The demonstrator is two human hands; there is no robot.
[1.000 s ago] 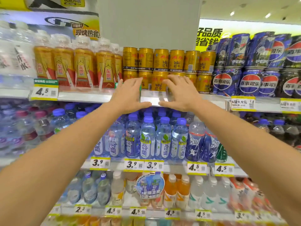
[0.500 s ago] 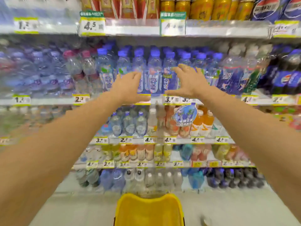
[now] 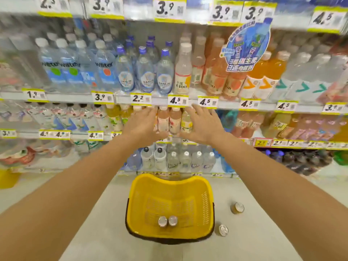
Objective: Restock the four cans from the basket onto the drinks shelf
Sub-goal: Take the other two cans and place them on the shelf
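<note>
A yellow basket (image 3: 135, 202) stands on the floor below me with two cans (image 3: 167, 221) upright side by side near its front wall. Two more cans stand on the floor to its right, one gold-sided (image 3: 237, 208) and one nearer me (image 3: 223, 230). My left hand (image 3: 143, 125) and my right hand (image 3: 204, 125) are stretched out in front of the lower bottle shelves, palms down, fingers spread, holding nothing. Both hands are well above the basket.
Shelves of bottled water and juice (image 3: 163, 72) with yellow price tags (image 3: 178, 100) fill the view ahead. A blue promo sign (image 3: 244, 46) hangs at the upper right. Pale floor (image 3: 263, 232) surrounds the basket. The shelf of gold cans is out of view above.
My view has tilted down from the gold can shelf to the lower shelves and floor. Both empty hands have come down with it. The basket and the cans have come into sight.
</note>
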